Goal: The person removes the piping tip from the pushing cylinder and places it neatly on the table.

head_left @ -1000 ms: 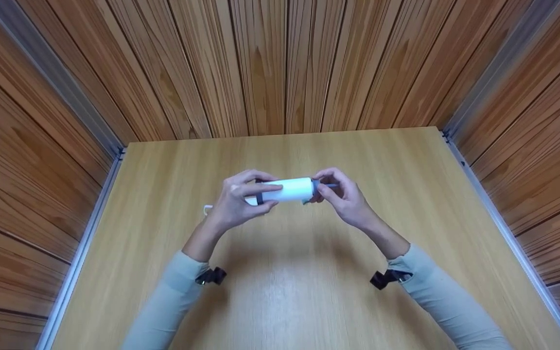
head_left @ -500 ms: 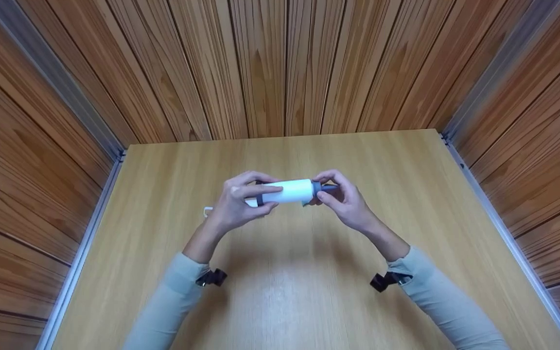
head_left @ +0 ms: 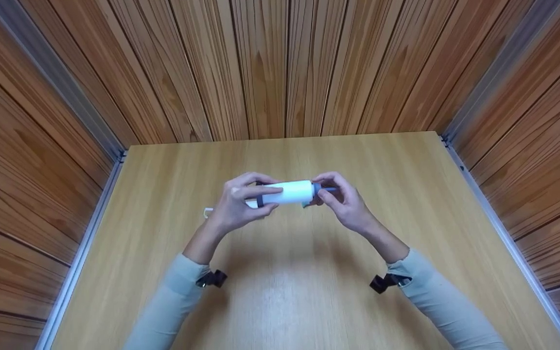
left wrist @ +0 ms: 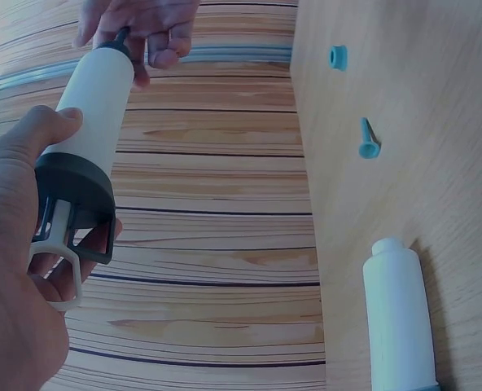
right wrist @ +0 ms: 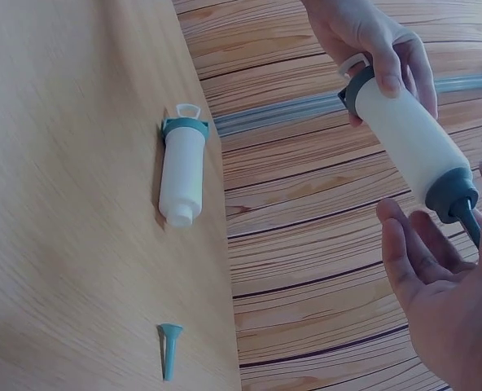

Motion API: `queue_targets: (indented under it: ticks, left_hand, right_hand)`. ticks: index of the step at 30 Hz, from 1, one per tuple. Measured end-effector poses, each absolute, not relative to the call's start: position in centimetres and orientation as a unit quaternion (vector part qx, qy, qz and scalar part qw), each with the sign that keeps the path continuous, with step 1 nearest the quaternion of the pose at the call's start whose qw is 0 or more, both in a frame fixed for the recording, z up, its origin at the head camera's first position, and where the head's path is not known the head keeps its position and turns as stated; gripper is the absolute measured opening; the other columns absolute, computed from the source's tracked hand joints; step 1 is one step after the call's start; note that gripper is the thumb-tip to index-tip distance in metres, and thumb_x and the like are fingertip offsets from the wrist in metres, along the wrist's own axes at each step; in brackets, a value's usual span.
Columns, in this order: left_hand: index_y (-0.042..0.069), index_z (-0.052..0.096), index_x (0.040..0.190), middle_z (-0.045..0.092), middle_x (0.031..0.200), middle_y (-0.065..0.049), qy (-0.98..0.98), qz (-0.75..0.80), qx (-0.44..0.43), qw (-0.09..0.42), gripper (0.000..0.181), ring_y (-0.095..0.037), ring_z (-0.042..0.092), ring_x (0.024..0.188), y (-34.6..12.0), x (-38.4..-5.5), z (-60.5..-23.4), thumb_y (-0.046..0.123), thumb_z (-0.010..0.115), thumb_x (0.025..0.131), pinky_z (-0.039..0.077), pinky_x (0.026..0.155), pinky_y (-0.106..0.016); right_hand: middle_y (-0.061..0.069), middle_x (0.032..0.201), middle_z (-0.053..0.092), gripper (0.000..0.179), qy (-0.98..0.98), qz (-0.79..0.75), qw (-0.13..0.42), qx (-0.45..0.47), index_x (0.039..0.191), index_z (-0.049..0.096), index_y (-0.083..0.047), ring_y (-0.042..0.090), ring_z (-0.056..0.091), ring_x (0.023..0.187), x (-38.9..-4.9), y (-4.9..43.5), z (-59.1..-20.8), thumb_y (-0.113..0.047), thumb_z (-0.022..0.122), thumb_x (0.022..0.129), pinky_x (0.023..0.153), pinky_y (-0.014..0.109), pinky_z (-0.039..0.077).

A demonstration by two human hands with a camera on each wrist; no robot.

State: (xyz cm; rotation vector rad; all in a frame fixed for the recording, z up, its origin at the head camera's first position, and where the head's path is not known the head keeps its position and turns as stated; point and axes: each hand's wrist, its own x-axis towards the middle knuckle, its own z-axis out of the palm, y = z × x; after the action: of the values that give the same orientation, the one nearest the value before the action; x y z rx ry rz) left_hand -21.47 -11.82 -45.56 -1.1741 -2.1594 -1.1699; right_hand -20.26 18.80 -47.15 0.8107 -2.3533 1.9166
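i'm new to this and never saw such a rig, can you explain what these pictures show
There is no machine here: a person works with two bare hands. The head picture looks down from a camera on the head; each of the other two comes from a camera on a wrist, so the table looks tilted there. The left hand holds a white tube with dark ends. The right hand has its fingers at the dark nozzle; how firmly, I can't tell. On the table lie a second white tube with a teal collar, a teal funnel-shaped piece and, seen in the left wrist picture, a small teal ring. The hands mostly hide these from the head camera.
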Motion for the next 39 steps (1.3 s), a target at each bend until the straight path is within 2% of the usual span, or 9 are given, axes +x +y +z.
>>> queue_targets:
  ticks: [7,10,15,23,28,32,39]
  left_hand:
    - [0.010,0.088,0.120,0.082,0.122,-0.016,-0.767,-0.423,-0.430,0.220,0.034,-0.034,0.079,0.108,-11.81,-21.58,-45.63,0.000,0.094,0.088,0.071,0.084,-0.042]
    - [0.010,0.088,0.120,0.082,0.122,-0.016,-0.768,-0.421,-0.429,0.219,0.034,-0.034,0.079,0.109,-11.80,-21.60,-45.67,0.001,0.094,0.088,0.071,0.085,-0.042]
    - [0.010,0.088,0.120,0.082,0.123,-0.017,-0.771,-0.417,-0.428,0.218,0.034,-0.035,0.079,0.110,-11.78,-21.48,-45.62,0.003,0.094,0.088,0.071,0.086,-0.044]
    - [0.010,0.087,0.122,0.081,0.124,-0.016,-0.776,-0.413,-0.426,0.213,0.034,-0.035,0.079,0.113,-11.87,-21.47,-45.53,0.004,0.094,0.089,0.071,0.087,-0.044]
    - [0.011,0.087,0.122,0.081,0.125,-0.016,-0.778,-0.414,-0.425,0.208,0.034,-0.035,0.078,0.114,-11.85,-21.40,-45.57,0.004,0.094,0.089,0.071,0.089,-0.046]
    - [0.010,0.088,0.120,0.082,0.123,-0.016,-0.775,-0.415,-0.426,0.216,0.033,-0.035,0.079,0.111,-11.79,-21.46,-45.65,0.003,0.094,0.088,0.071,0.085,-0.043]
    - [0.010,0.088,0.121,0.082,0.123,-0.017,-0.774,-0.413,-0.428,0.216,0.033,-0.035,0.079,0.112,-11.78,-21.51,-45.64,0.004,0.094,0.089,0.071,0.087,-0.044]
  right_hand:
    - [0.008,0.122,0.066,0.027,-0.746,0.610,0.010,0.267,0.139,0.056,0.012,0.011,0.076,0.094,-20.43,18.75,-47.12,0.001,0.055,0.114,0.087,0.029,0.067]
    - [0.009,0.123,0.066,0.028,-0.747,0.609,0.010,0.267,0.139,0.056,0.012,0.012,0.076,0.095,-20.45,18.77,-47.09,0.002,0.055,0.114,0.088,0.031,0.068]
    - [0.014,0.128,0.065,0.030,-0.743,0.613,0.007,0.268,0.141,0.055,0.012,0.012,0.076,0.098,-20.32,18.80,-47.09,0.002,0.056,0.113,0.090,0.026,0.066]
    - [0.007,0.132,0.062,0.033,-0.733,0.621,0.011,0.277,0.141,0.052,0.014,0.009,0.077,0.105,-20.11,18.83,-47.05,0.006,0.059,0.110,0.093,0.023,0.066]
    - [0.018,0.139,0.062,0.036,-0.736,0.620,0.010,0.273,0.142,0.050,0.014,0.009,0.076,0.110,-19.94,18.82,-47.01,0.008,0.060,0.108,0.096,0.024,0.066]
    - [0.028,0.143,0.060,0.039,-0.745,0.613,0.005,0.263,0.144,0.048,0.013,0.009,0.075,0.113,-19.88,18.84,-46.96,0.006,0.061,0.108,0.095,0.024,0.065]
    - [0.028,0.136,0.063,0.036,-0.753,0.605,0.005,0.259,0.146,0.050,0.010,0.011,0.077,0.103,-20.03,18.81,-47.02,0.001,0.058,0.112,0.093,0.025,0.066]
